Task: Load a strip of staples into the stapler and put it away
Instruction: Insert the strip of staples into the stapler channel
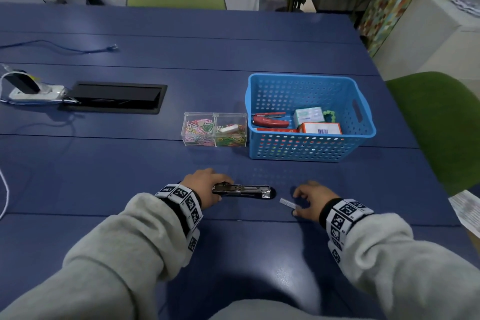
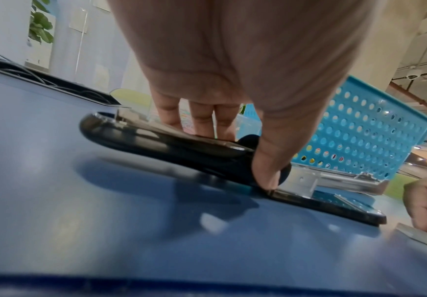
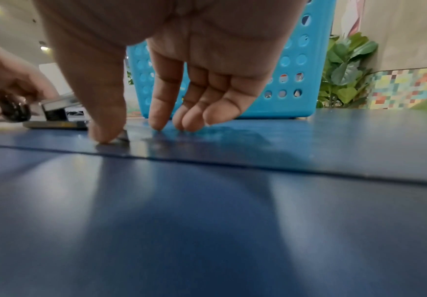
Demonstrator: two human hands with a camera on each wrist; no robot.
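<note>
A black stapler point(image 1: 242, 190) lies opened flat on the blue table point(image 1: 233, 254), its metal magazine point(image 2: 334, 178) pointing right above the base. My left hand point(image 1: 220, 189) grips it at the hinge end, thumb point(image 2: 268, 168) on the near side and fingers on the black cover point(image 2: 156, 144). A short silver staple strip point(image 1: 287, 203) lies on the table just right of the stapler. My right hand point(image 1: 302, 201) straddles the strip's right end with fingers pointing down. Its thumb point(image 3: 105, 120) touches the strip point(image 3: 123, 138), and the other fingertips point(image 3: 161, 112) rest on the table beyond it.
Behind the hands stands a blue perforated basket point(image 1: 311, 149) with a red stapler point(image 1: 270, 121) and small boxes point(image 1: 320, 128). Two clear boxes of paper clips point(image 1: 214, 129) sit to its left. A cable hatch point(image 1: 114, 97) and power strip point(image 1: 33, 91) are far left; paper point(image 1: 467, 212) lies at right.
</note>
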